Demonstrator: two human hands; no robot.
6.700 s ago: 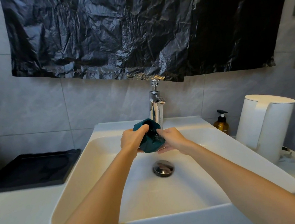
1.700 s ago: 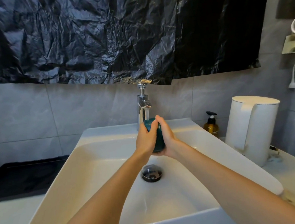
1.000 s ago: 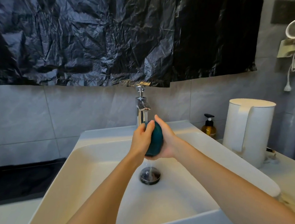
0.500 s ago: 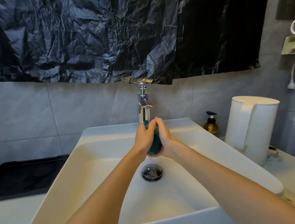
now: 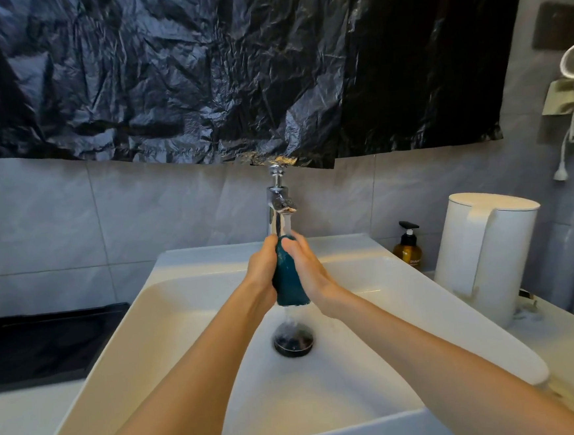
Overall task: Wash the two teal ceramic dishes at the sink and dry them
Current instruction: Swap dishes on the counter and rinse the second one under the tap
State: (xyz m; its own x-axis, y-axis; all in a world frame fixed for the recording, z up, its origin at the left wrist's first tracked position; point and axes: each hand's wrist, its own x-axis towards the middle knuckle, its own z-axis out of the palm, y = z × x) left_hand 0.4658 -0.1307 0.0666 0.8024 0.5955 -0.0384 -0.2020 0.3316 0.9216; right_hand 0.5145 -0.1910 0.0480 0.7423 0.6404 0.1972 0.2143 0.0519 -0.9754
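Dish [image 5: 289, 282] now stands edge-on between left hand [image 5: 261, 274] and right hand [image 5: 310, 274].

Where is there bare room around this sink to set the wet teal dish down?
Bare counter lies left of the sink, in front of the black tray; the tray looks bare too. The sink's back ledge beside the faucet is free. Right is crowded: pump bottle, white kettle. The left hand and right hand both grip the teal dish.
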